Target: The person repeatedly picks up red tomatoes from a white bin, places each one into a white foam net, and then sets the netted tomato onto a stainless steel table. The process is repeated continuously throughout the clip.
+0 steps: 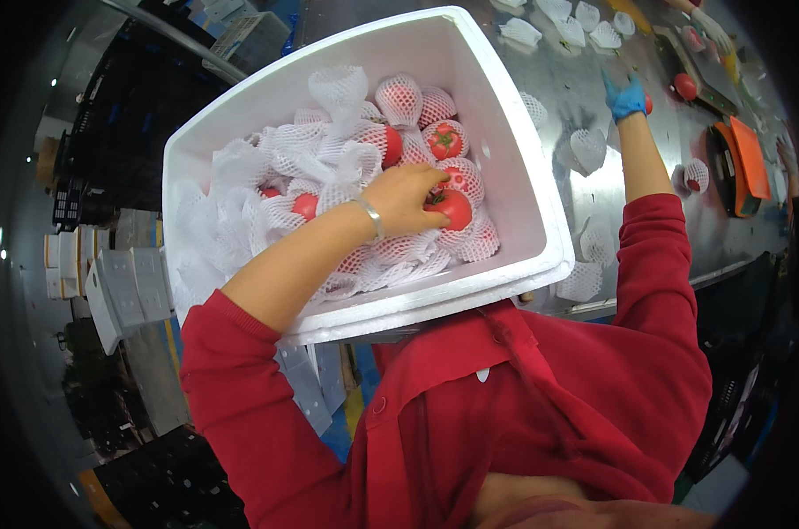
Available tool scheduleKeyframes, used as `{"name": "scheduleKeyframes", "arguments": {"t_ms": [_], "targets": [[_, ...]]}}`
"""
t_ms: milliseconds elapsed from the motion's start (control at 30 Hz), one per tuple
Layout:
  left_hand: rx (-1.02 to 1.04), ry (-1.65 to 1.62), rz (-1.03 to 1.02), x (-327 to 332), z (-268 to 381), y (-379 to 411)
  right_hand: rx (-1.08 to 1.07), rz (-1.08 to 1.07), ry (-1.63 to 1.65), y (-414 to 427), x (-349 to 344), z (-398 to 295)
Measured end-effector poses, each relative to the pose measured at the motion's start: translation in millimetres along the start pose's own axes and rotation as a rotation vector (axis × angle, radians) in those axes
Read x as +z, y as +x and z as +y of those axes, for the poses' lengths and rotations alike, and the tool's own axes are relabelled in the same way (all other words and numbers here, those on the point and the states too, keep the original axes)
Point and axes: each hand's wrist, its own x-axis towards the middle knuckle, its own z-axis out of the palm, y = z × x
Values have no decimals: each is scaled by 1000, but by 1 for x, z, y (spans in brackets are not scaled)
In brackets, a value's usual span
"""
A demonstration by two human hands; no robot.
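My bare left hand (416,198), with a bracelet at the wrist, reaches into a white foam box (515,132). Its thumb rests against a red tomato (454,210) and its fingertips lie on a net-sleeved tomato (464,180) above; whether it grips either is unclear. More tomatoes in white foam net sleeves fill the right of the box, and loose sleeves (231,218) heap at the left. Over the metal table, my right hand (626,98) wears a blue glove. A red tomato (649,104) shows partly at its far side; the palm is hidden.
Foam sleeves (588,151) lie on the metal table (664,244). An orange and black device (737,168), a sleeved tomato (696,177) and a bare tomato (684,86) are at the right. Another person's gloved hand (714,33) is at the upper right. Foam boxes (125,287) stand left.
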Motion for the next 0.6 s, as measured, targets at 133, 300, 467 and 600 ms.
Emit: {"name": "scheduleKeyframes", "arguments": {"t_ms": [133,300,467,600], "targets": [[-20,133,-46,25,19,29,-119,-474,-311,-85,121,24],[-209,316,-22,53,28,58,46,-811,-357,-246,236,82],[-365,541,-182,85,22,88,-98,-1095,-629,-312,245,152],[-362,534,-323,79,20,102,-96,-1167,-867,-303,237,164]]}}
